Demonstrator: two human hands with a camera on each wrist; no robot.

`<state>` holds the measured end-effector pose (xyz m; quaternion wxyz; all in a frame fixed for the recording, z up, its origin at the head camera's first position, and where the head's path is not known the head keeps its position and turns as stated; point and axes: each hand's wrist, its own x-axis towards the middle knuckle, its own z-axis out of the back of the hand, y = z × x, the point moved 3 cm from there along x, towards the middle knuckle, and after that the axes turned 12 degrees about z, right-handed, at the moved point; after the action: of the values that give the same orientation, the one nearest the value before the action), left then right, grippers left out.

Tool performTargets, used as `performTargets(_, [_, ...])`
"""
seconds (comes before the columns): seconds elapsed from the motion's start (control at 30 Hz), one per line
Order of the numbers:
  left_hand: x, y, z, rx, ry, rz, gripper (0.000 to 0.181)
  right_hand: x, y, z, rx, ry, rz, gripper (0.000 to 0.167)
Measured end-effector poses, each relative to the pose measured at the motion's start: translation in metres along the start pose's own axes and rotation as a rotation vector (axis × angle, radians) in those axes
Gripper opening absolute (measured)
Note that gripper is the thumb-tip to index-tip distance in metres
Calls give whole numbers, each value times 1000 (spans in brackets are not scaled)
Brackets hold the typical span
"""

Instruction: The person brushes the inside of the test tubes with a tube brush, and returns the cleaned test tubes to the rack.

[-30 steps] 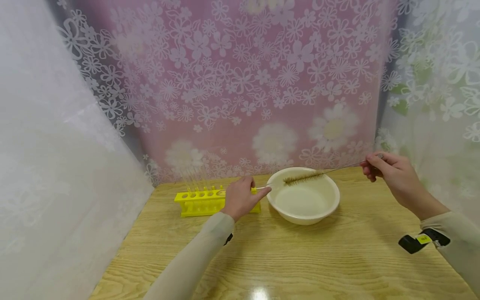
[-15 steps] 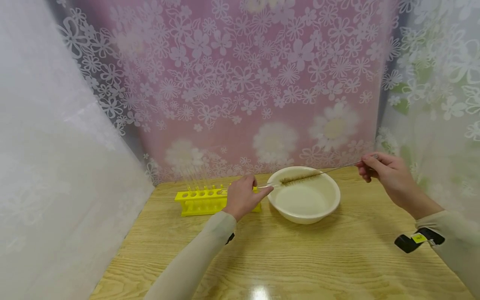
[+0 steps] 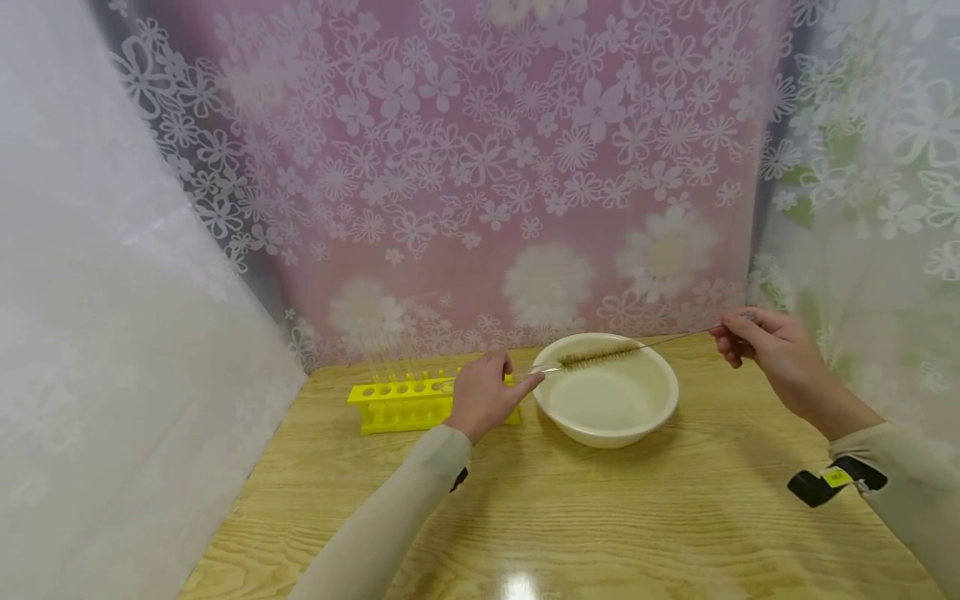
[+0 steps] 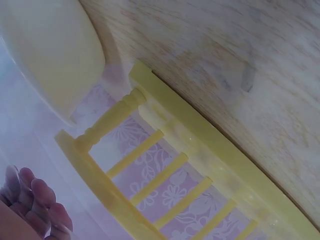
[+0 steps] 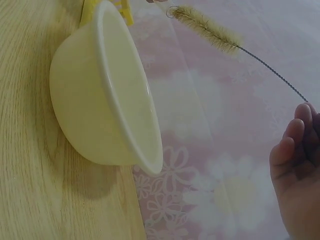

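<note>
Over the left rim of the cream basin [image 3: 607, 435]: clear glass tube [image 3: 551, 369], end directed right, toward the bristle brush [image 3: 597, 357]. Gripped between thumb and fingers of the left hand [image 3: 486, 393], with thumb extended toward the basin. Much of the tube hidden by the hand in the head view.

Above the basin: bristle brush, lying crosswise in the air, tip at the tube end. Cannot tell from either view whether tip merely meets the tube or sits inside it. Bristle section clear of the basin interior, as seen from the right wrist.

Right of the basin: right hand [image 3: 780, 354], raised above the table [image 3: 600, 517], pinching the far end of the twisted wire stem [image 3: 678, 337] between thumb and fingers. Stem running down leftward to the bristles, slightly bowed in the right wrist view.

Left of the basin, just beside it: yellow rack [image 3: 405, 425], standing upright on the table, right end partly covered by the left hand. At the left part of the rack: thin clear tubes [image 3: 388, 358], standing, too faint to count.

On the right wrist: black strap [image 3: 817, 487] with yellow label. Behind everything: pink floral curtain [image 3: 487, 125].
</note>
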<state>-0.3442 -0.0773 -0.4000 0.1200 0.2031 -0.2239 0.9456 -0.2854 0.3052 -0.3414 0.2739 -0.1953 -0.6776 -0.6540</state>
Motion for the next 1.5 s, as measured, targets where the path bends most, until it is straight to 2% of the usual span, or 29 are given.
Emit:
performTargets(0.13, [0,-1,0,-4,3,1,63,-1,0,1,19,3,11,30])
performTargets(0.27, [0,-1,-1,-2,19,13,64,-2,0,1,-30,-10,8,36])
performTargets(0.57, [-3,1,-2,-37,38,43,64,-4,1,2,-79,-15,-23,33])
performTargets(0.73, [-3,2,-2,-45,32,51,63,-5,1,5,-49,-13,-21,30])
performTargets(0.83, [-3,1,-2,-52,34,50,62,-5,1,5,-20,2,-10,28])
performTargets(1.13, [-2,-2,-2,-69,25,36,64,-6,1,2,-75,10,-11,32])
performTargets(1.4, [-2,-4,-2,-49,11,12,64,-6,1,-1,-155,8,-60,37])
performTargets(1.5, [-1,-5,-2,-41,2,1,63,-6,-1,-1,-138,3,-72,38])
